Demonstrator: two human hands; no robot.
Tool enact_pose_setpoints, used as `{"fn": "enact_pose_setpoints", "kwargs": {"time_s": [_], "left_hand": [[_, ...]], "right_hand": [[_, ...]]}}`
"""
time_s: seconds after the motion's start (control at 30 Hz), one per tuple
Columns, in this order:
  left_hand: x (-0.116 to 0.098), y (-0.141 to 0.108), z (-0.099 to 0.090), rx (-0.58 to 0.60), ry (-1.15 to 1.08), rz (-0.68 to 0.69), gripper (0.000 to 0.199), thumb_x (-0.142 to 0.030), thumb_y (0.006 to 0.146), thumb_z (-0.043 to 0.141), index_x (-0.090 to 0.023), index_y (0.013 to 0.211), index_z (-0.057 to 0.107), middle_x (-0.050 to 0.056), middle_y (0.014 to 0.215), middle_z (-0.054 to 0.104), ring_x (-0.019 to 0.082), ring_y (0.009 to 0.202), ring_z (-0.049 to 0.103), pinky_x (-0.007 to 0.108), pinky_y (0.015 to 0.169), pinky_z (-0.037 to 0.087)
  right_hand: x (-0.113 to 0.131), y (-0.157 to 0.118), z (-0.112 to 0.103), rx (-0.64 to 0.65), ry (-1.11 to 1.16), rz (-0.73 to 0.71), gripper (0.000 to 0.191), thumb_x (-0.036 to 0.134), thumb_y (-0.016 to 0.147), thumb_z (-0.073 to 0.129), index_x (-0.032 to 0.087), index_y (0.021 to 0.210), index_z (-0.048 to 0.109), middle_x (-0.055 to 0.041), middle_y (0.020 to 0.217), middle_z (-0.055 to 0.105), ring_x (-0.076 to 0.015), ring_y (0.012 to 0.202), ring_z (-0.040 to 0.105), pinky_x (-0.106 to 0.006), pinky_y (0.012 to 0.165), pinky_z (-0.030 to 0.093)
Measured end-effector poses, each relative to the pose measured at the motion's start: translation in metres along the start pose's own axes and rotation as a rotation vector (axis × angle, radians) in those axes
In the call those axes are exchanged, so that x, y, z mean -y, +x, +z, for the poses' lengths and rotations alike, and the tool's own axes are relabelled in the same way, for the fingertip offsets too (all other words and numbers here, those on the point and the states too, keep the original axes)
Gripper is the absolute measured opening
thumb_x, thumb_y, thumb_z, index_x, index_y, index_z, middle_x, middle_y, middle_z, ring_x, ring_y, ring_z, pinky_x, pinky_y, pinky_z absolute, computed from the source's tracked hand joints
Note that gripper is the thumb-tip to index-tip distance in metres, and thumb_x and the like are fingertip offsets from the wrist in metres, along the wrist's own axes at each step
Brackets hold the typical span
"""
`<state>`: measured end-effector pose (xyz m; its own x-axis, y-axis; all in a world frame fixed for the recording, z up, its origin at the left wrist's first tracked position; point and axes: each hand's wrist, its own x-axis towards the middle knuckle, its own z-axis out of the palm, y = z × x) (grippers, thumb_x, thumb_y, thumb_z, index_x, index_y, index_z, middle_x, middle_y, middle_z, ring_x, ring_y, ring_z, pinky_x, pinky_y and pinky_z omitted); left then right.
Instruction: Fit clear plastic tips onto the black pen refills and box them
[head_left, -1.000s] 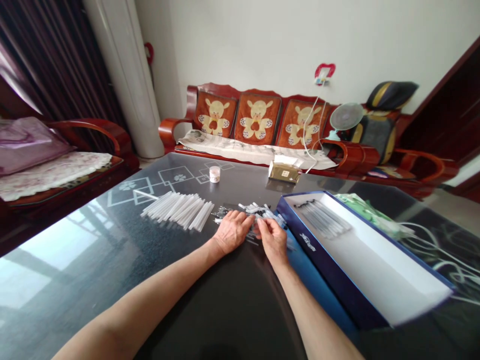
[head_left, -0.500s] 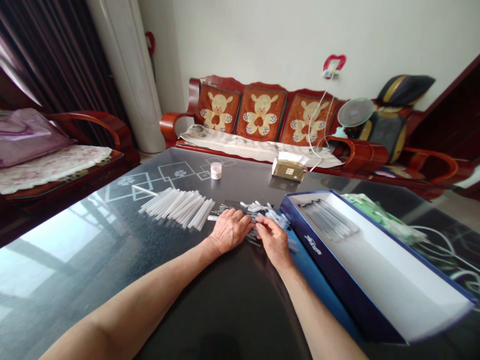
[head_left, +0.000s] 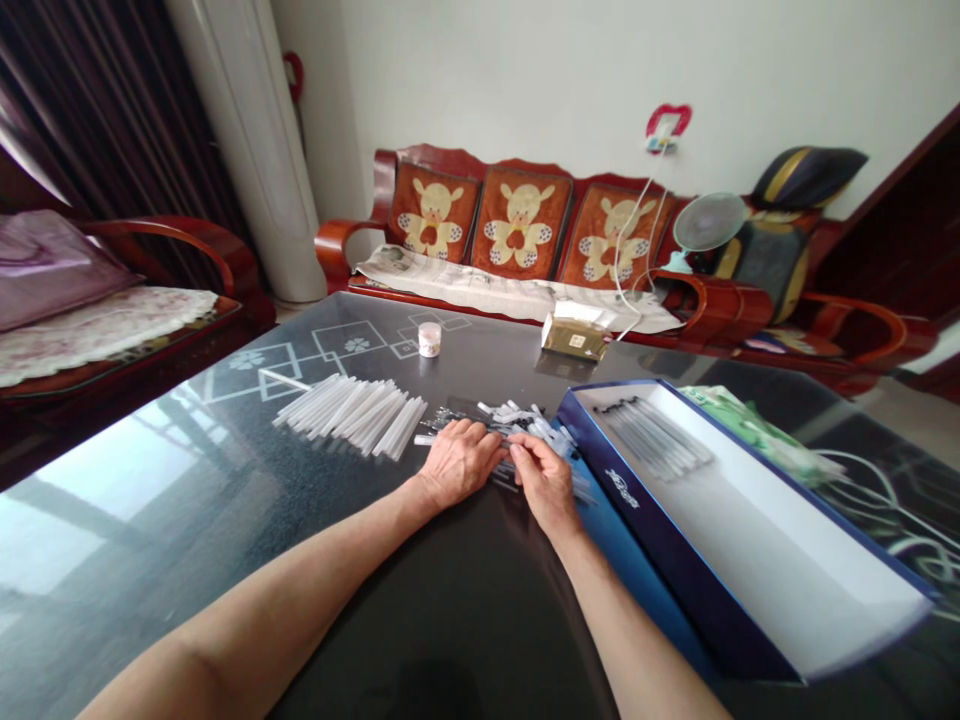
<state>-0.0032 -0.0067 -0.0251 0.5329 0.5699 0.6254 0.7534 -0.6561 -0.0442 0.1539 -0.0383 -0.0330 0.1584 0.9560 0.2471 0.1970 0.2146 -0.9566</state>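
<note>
My left hand (head_left: 463, 462) is closed over the dark tabletop, and my right hand (head_left: 545, 483) is pinched beside it. Their fingertips almost meet at something small that the fingers mostly hide. Behind them lies a loose heap of thin dark pieces and short white-tipped pieces (head_left: 517, 412). A row of white translucent tubes (head_left: 356, 412) lies left of my left hand. To the right, a long blue box (head_left: 675, 540) with a white inside holds several clear tubes with dark ends (head_left: 656, 438) at its far end.
A small round container (head_left: 429, 340) and a tissue box (head_left: 575, 334) stand toward the table's far side. Right of the blue box lie a green plastic bag (head_left: 757, 430) and white cables (head_left: 874, 485). A wooden sofa and a small fan (head_left: 709, 222) are beyond.
The view has shifted slightly. Both hands stay in nearly the same place and pose, with fingertips still together.
</note>
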Motion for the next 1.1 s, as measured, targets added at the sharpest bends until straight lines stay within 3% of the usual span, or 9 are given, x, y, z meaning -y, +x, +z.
{"fn": "enact_pose_setpoints", "kwargs": {"time_s": [0.17, 0.37, 0.6, 0.8, 1.0, 1.1], "left_hand": [[0.0001, 0.0006, -0.0008, 0.004, -0.005, -0.011, 0.035, -0.039, 0.097, 0.038, -0.020, 0.085, 0.064, 0.004, 0.072, 0.057, 0.017, 0.070, 0.051, 0.031, 0.068, 0.039], [0.0003, 0.0003, -0.0007, 0.011, -0.003, -0.009, 0.036, -0.040, 0.097, 0.037, -0.020, 0.083, 0.064, 0.004, 0.072, 0.056, 0.017, 0.070, 0.051, 0.031, 0.069, 0.039], [0.0019, -0.0005, 0.0002, 0.013, -0.003, -0.014, 0.037, -0.041, 0.098, 0.036, -0.020, 0.086, 0.064, 0.004, 0.072, 0.057, 0.017, 0.070, 0.052, 0.031, 0.069, 0.040], [0.0010, 0.0001, -0.0012, 0.030, 0.004, -0.011, 0.038, -0.041, 0.098, 0.035, -0.020, 0.084, 0.064, 0.004, 0.073, 0.057, 0.017, 0.071, 0.052, 0.031, 0.069, 0.040], [0.0020, -0.0004, -0.0012, 0.035, 0.000, -0.020, 0.038, -0.040, 0.098, 0.036, -0.019, 0.086, 0.065, 0.005, 0.073, 0.058, 0.017, 0.072, 0.053, 0.031, 0.070, 0.041], [0.0017, -0.0001, -0.0016, 0.034, -0.003, -0.018, 0.038, -0.041, 0.097, 0.036, -0.019, 0.084, 0.064, 0.005, 0.073, 0.057, 0.016, 0.071, 0.052, 0.031, 0.069, 0.041]], "right_hand": [[-0.0005, 0.0008, 0.0005, -0.011, 0.072, 0.036, 0.033, 0.048, 0.078, 0.062, 0.023, 0.100, 0.066, -0.0034, 0.083, 0.069, -0.0179, 0.063, 0.061, -0.029, 0.050, 0.048], [-0.0040, 0.0009, 0.0033, -0.023, -0.040, 0.044, 0.030, 0.052, 0.081, 0.058, 0.023, 0.085, 0.067, -0.0027, 0.062, 0.064, -0.0199, 0.057, 0.060, -0.034, 0.054, 0.050], [0.0011, -0.0008, 0.0042, -0.012, 0.082, 0.042, 0.038, 0.047, 0.076, 0.063, 0.022, 0.105, 0.064, -0.0067, 0.096, 0.069, -0.0208, 0.070, 0.065, -0.034, 0.058, 0.054], [-0.0003, -0.0006, 0.0039, -0.030, -0.046, 0.038, 0.032, 0.052, 0.082, 0.055, 0.022, 0.084, 0.065, -0.0027, 0.062, 0.063, -0.0191, 0.056, 0.059, -0.034, 0.056, 0.050], [0.0029, -0.0020, 0.0045, -0.006, 0.094, 0.049, 0.037, 0.047, 0.076, 0.063, 0.022, 0.103, 0.062, -0.0064, 0.092, 0.069, -0.0202, 0.068, 0.063, -0.033, 0.057, 0.051], [0.0039, -0.0014, 0.0042, -0.024, 0.032, 0.062, 0.031, 0.051, 0.079, 0.059, 0.022, 0.090, 0.064, -0.0045, 0.074, 0.067, -0.0200, 0.061, 0.061, -0.034, 0.057, 0.050]]}}
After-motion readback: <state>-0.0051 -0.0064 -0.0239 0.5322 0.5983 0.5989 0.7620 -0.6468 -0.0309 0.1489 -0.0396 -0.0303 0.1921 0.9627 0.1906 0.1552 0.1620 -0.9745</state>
